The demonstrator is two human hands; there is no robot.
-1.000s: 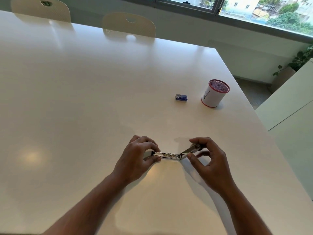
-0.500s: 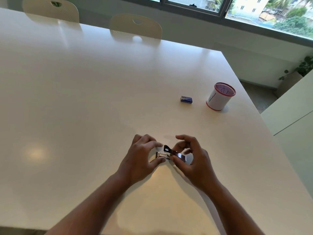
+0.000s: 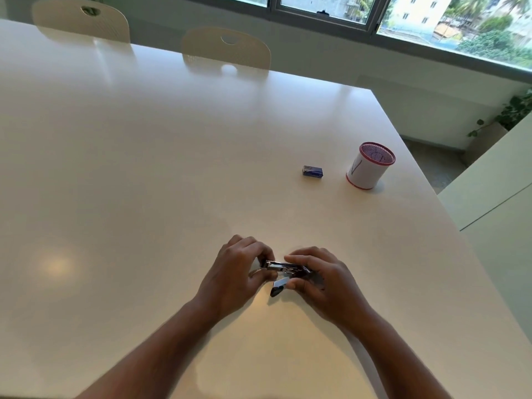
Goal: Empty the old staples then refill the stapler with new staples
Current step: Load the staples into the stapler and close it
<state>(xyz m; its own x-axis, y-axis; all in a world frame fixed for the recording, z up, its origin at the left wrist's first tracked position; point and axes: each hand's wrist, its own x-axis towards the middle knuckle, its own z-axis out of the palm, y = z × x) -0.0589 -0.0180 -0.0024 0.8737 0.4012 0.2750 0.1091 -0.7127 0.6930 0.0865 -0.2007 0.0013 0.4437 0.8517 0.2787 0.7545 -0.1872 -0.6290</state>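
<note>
Sunlit white bench (image 3: 172, 168) is carrying the work: left hand (image 3: 233, 272) and right hand (image 3: 322, 279) are both pinching the opened stapler (image 3: 283, 267) near its front edge. Emptying seems underway; next, the blue staple box (image 3: 312, 171), well apart, needs fetching.

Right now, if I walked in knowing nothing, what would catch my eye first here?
Most likely the two bare hands near the table's front edge: the left hand and right hand both have a grip on a small metal stapler, hinged open between them. Farther back on the right stand a white cup with a red rim and, just left of it, a small blue box, on an otherwise bare white table.
</note>
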